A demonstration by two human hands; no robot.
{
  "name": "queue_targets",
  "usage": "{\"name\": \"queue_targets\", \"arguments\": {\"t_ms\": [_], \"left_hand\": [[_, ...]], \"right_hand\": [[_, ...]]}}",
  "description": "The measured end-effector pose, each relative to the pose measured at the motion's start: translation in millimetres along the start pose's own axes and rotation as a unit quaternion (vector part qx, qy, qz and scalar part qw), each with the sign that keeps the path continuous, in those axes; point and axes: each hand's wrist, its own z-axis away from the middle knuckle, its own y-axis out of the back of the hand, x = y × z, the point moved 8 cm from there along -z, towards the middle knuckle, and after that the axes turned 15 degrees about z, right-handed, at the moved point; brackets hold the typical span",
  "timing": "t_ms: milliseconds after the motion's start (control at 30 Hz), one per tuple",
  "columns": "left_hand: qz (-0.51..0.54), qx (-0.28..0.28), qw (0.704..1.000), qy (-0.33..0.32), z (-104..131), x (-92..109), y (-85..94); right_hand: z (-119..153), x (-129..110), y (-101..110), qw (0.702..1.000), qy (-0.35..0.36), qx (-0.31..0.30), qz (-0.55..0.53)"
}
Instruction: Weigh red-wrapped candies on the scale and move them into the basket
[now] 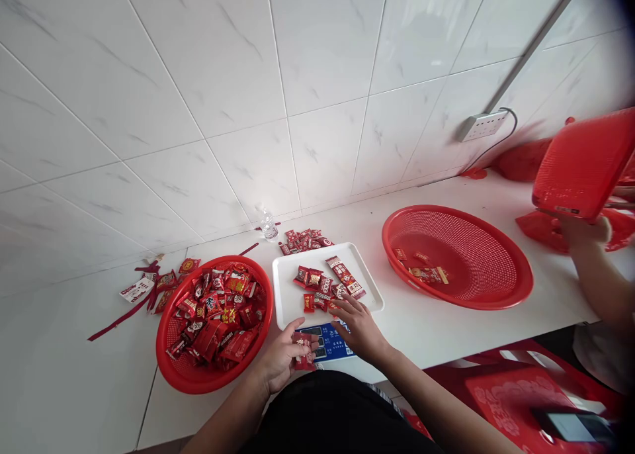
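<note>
My left hand [280, 361] is closed around a red snack packet [304, 351], just in front of the white tray's near edge. My right hand [361, 328] reaches over the front right of the white tray [288, 316], fingers stretched out and apart, their tips by the small red packets [321, 300]. Whether the fingertips touch a packet is hard to make out. A longer red snack bar [346, 277] lies slanted in the tray. Beneath the tray's front shows the blue panel of a scale [331, 343], partly hidden by my hands.
Left of the tray stands a red basket [166, 361] heaped with packets. More packets [303, 241] and a plastic bottle [268, 226] lie behind. A larger red basket [476, 242] holds a few packets. At right, another person's hand [585, 232] holds a red basket [580, 163].
</note>
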Motion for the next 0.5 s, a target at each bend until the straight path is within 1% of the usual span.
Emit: {"name": "queue_targets", "arguments": {"t_ms": [67,133,167,200,233,267,300,367,400,433,467,500], "left_hand": [[-0.002,-0.003,1.0,0.001,0,0,-1.4],[-0.021,0.001,1.0,-0.02,-1,6,0.4],[-0.044,0.009,0.998,-0.046,-1,12,3.6],[-0.077,0.025,0.993,-0.085,-2,21,8.8],[-0.122,0.048,0.982,-0.135,-1,33,15.3],[-0.178,0.076,0.962,-0.194,2,47,22.6],[-0.24,0.108,0.93,-0.257,7,61,29.6],[-0.362,0.161,0.841,-0.368,19,85,39.3],[-0.413,0.175,0.797,-0.405,24,91,42.4],[-0.459,0.181,0.759,-0.425,27,94,45.4],[-0.5,0.184,0.728,-0.432,27,93,48.8],[-0.537,0.185,0.704,-0.426,26,89,52.7]], "right_hand": [[-1,0,-1,1.0,-0.001,-0.003,-0.005],[-2,7,-2,1.0,-0.019,-0.009,0.006],[-3,13,-2,0.999,-0.032,-0.014,0.015],[-4,21,-3,0.998,-0.047,-0.019,0.026],[-5,28,-3,0.997,-0.062,-0.024,0.036],[-5,37,-4,0.996,-0.076,-0.03,0.046],[-5,44,-5,0.994,-0.09,-0.037,0.053],[-6,56,-6,0.991,-0.11,-0.052,0.061],[-6,59,-6,0.99,-0.115,-0.058,0.064],[-8,60,-5,0.989,-0.116,-0.064,0.067],[-12,57,-3,0.989,-0.112,-0.066,0.071],[-16,52,-1,0.989,-0.104,-0.068,0.075]]}}
